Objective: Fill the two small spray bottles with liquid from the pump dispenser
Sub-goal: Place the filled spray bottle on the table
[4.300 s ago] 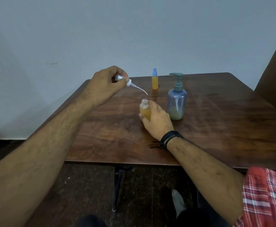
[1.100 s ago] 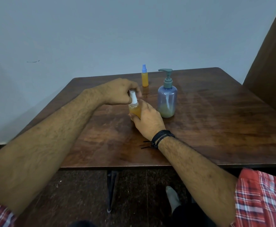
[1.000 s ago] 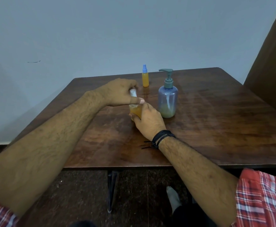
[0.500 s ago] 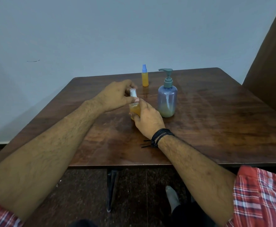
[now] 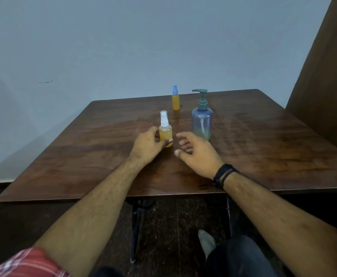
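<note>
Right hand (image 5: 198, 151) now off white-capped spray bottle (image 5: 165, 131).

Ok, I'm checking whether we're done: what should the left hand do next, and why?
Probably just let go and draw back. The near bottle stands upright, capped and full of orange liquid, like the far bottle. The left hand touches only its base; the right hand is open and clear.

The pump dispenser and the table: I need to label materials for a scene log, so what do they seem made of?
The pump dispenser looks like translucent blue-grey plastic, since its dip tube and the leftover liquid show through; its head is opaque grey-green, probably plastic too. The table looks like dark wood or wood-look laminate, with grain streaks and a glossy sheen.
</note>
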